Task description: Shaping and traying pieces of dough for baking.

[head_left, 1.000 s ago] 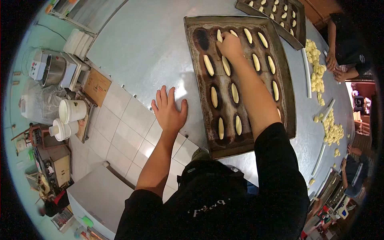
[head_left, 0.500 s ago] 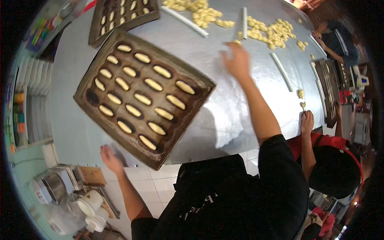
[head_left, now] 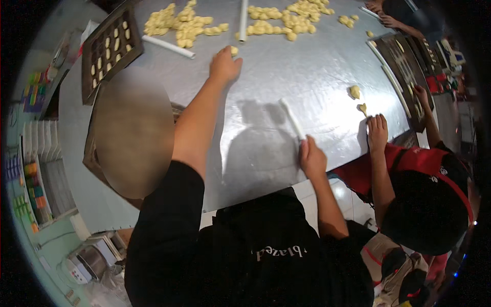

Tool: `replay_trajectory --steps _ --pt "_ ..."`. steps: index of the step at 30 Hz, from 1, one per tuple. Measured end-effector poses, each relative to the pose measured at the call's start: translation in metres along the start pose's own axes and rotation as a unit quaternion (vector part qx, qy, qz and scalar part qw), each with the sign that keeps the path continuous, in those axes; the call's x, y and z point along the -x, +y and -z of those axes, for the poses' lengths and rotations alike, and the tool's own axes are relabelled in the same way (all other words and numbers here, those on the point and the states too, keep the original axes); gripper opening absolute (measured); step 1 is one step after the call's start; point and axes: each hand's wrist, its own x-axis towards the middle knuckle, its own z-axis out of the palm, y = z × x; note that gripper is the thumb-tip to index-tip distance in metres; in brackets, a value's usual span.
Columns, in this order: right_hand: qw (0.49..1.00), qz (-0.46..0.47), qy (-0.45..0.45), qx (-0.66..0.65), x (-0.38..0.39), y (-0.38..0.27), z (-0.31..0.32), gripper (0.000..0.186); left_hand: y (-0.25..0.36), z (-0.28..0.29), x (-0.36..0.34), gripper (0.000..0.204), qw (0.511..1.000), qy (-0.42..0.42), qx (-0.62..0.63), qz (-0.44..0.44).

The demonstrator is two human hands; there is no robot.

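Observation:
My left hand (head_left: 225, 65) reaches across the metal table, its thumb spread from the fingers. A small yellow dough ball (head_left: 234, 51) lies at its fingertips. My right hand (head_left: 313, 159) is closed round the near end of a slim white rolling pin (head_left: 292, 118), which points away from me over the table. At my left, a dark baking tray (head_left: 92, 154) shows only at its edges; a blurred oval patch and my left arm hide the rest.
Far off lie piles of yellow dough pieces (head_left: 299, 21), with white rods (head_left: 169, 46) among them. A second tray (head_left: 134, 51) holds shaped dough at the far left. At right, a co-worker's hand (head_left: 378, 132) touches a dough piece (head_left: 362, 109); another tray (head_left: 404, 69) lies beyond.
My left hand has gone from the table's near left edge to the far dough. My right hand has drawn back from there and taken hold of the rolling pin. The view has shifted.

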Motion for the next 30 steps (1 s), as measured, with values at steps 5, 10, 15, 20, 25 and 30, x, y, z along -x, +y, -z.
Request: replay_trajectory --steps 5,10,15,20,25,30 --pt "0.989 -0.015 -0.053 -0.135 0.041 0.02 -0.001 0.028 0.01 -0.022 0.001 0.035 0.997 0.028 0.012 0.072" --pt "0.854 -0.1 -0.151 -0.487 0.041 0.021 0.03 0.034 0.112 0.039 0.137 0.033 0.969 0.022 0.237 0.064" --pt "0.953 0.0 -0.122 -0.278 0.02 0.01 0.038 0.037 0.111 0.023 0.252 0.05 0.971 -0.192 -0.001 -0.141" --pt "0.966 0.225 -0.124 -0.01 0.012 -0.004 0.036 0.034 0.116 0.069 0.248 0.048 0.983 -0.056 0.097 -0.146" --pt "0.977 0.187 -0.084 0.064 0.012 -0.005 0.033 0.029 0.101 0.052 0.261 0.047 0.974 -0.021 0.187 -0.124" --pt "0.986 0.157 -0.057 -0.004 0.011 0.011 0.039 0.031 0.124 0.041 0.255 0.046 0.968 0.045 0.237 -0.062"
